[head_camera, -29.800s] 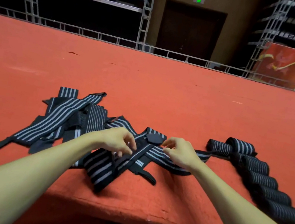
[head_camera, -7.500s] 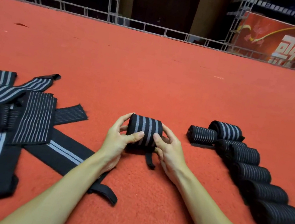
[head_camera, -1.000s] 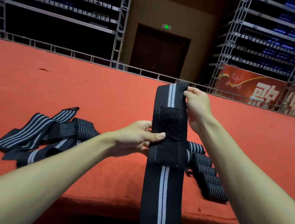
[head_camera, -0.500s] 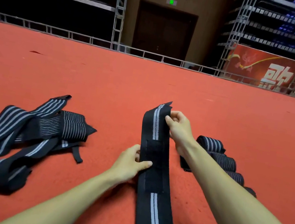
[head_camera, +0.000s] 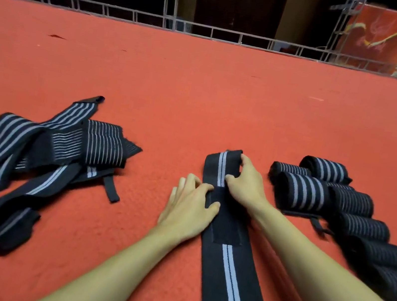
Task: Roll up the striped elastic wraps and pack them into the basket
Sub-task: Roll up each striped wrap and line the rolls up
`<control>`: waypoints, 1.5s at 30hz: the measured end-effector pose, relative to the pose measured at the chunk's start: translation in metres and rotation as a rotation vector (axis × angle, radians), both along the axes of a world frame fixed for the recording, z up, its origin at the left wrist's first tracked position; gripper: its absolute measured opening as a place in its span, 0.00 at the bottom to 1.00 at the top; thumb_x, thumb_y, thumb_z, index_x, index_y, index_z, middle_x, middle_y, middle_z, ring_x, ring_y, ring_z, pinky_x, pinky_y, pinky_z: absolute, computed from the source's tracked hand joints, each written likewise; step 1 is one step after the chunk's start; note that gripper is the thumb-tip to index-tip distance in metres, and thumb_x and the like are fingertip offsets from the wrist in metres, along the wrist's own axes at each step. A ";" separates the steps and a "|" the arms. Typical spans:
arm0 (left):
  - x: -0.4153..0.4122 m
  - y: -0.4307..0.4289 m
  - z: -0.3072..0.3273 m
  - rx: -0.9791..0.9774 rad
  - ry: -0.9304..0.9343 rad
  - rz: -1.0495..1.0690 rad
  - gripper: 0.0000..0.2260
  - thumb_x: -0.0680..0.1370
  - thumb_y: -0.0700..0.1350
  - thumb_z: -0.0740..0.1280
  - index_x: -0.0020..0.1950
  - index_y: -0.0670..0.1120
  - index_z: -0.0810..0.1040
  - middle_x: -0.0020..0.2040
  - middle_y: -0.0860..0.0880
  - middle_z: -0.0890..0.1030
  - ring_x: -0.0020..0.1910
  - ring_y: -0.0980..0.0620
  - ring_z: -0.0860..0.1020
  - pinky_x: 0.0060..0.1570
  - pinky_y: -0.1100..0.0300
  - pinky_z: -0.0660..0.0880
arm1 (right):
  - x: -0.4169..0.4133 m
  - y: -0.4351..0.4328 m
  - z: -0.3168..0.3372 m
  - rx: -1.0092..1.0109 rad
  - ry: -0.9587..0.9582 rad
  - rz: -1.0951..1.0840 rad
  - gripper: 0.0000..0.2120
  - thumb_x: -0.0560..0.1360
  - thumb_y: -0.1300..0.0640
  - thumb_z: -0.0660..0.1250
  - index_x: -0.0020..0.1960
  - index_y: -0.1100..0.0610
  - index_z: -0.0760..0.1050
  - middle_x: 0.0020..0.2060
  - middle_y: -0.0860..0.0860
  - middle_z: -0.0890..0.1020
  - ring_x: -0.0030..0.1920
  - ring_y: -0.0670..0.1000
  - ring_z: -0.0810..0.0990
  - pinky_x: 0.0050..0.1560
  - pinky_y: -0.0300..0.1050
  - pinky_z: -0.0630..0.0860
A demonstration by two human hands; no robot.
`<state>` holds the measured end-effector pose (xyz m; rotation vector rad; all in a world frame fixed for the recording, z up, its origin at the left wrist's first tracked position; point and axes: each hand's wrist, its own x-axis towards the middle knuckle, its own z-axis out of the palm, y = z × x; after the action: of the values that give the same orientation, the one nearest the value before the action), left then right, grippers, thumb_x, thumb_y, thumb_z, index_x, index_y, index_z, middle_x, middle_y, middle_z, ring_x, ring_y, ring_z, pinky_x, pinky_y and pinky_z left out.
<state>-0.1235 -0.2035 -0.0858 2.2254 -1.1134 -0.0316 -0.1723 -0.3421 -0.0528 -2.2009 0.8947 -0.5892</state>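
Head view: right hand [head_camera: 246, 184] pinches the far end of 1 flat striped wrap [head_camera: 230, 266] on the red carpet [head_camera: 201, 98], fingers curled round it; left hand [head_camera: 190, 209] presses its edge, fingers straight; rolled wraps [head_camera: 315, 196] lie to the right; loose pile [head_camera: 47, 151] remains unrolled; no basket in sight.

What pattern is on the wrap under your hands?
The wrap is black with one pale centre stripe; head view.
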 end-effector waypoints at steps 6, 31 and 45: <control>0.004 0.014 0.016 0.122 0.073 -0.137 0.20 0.79 0.47 0.61 0.71 0.50 0.70 0.64 0.49 0.69 0.64 0.49 0.65 0.65 0.60 0.60 | -0.017 0.026 0.016 -0.133 0.118 0.038 0.22 0.72 0.66 0.60 0.65 0.62 0.65 0.62 0.59 0.74 0.64 0.63 0.70 0.62 0.52 0.68; 0.099 0.277 0.030 -0.131 0.476 0.370 0.11 0.74 0.43 0.70 0.55 0.44 0.79 0.47 0.44 0.83 0.43 0.50 0.81 0.51 0.55 0.76 | 0.061 0.273 0.020 0.223 0.140 0.625 0.15 0.71 0.52 0.73 0.31 0.56 0.72 0.26 0.45 0.72 0.25 0.40 0.69 0.28 0.38 0.66; 0.025 0.193 0.055 -0.106 0.401 -0.013 0.09 0.78 0.39 0.63 0.50 0.47 0.82 0.30 0.55 0.75 0.22 0.63 0.69 0.23 0.70 0.67 | -0.047 0.137 0.060 -0.157 0.263 0.210 0.12 0.72 0.56 0.60 0.30 0.57 0.68 0.28 0.53 0.73 0.35 0.54 0.72 0.34 0.46 0.66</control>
<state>-0.0987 -0.0109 -0.0307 2.0016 -0.8859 -0.3974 -0.2188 -0.2048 0.0067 -2.5175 0.7532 -0.2823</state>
